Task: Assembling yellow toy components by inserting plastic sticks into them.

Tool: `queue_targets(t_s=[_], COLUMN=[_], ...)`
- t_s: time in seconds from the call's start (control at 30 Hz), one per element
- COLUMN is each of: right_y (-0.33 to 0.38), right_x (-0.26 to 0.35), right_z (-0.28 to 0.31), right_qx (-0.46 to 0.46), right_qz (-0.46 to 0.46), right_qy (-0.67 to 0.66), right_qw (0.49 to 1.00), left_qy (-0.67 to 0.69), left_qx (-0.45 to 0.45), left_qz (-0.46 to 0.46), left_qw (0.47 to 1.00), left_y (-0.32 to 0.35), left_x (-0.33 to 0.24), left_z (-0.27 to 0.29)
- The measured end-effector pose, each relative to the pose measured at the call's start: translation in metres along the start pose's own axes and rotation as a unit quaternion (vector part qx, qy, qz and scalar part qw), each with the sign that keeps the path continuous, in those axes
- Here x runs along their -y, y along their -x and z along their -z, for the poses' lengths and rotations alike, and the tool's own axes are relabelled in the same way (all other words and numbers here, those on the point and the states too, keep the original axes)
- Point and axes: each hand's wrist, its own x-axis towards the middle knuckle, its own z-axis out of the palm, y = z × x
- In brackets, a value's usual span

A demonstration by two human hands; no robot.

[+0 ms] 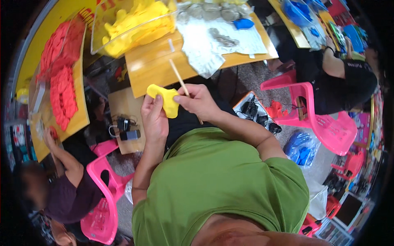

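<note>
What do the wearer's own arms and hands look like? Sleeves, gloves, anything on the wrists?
Green top with short, plain sleeves; forearms bare. Left hand and right hand ungloved. No watch, band or cable shows on either wrist.

Left hand (154,117): yellow piece (169,102); right hand (201,101): stick (177,74).

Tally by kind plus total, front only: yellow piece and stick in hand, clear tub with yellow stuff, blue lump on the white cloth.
Yellow piece, at left hand and right hand: 1
Wooden stick, in right hand: 1
Clear tub of yellow material: 1
Blue lump on white cloth: 1
Total: 4
</note>
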Motion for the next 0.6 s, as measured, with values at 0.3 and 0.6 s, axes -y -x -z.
queue_targets(t_s=[0.3, 0.6], right_y=[-0.102, -0.145], right_x=[-0.016, 0.002], right_z=[0.113, 0.157], right_qx=[-0.196, -0.263], right_qz=[0.036, 0.203], right_qy=[0.292, 0.485], right_qw=[0.935, 0.809], left_qy=[-0.117, -0.489], left_qx=[0.015, 0.045], left_qz=[0.015, -0.110], left_qw=[0.993, 0.864], left_y=[-0.074, -0.149], left_x=[0.020, 0.046], left_z=[0.001, -0.004])
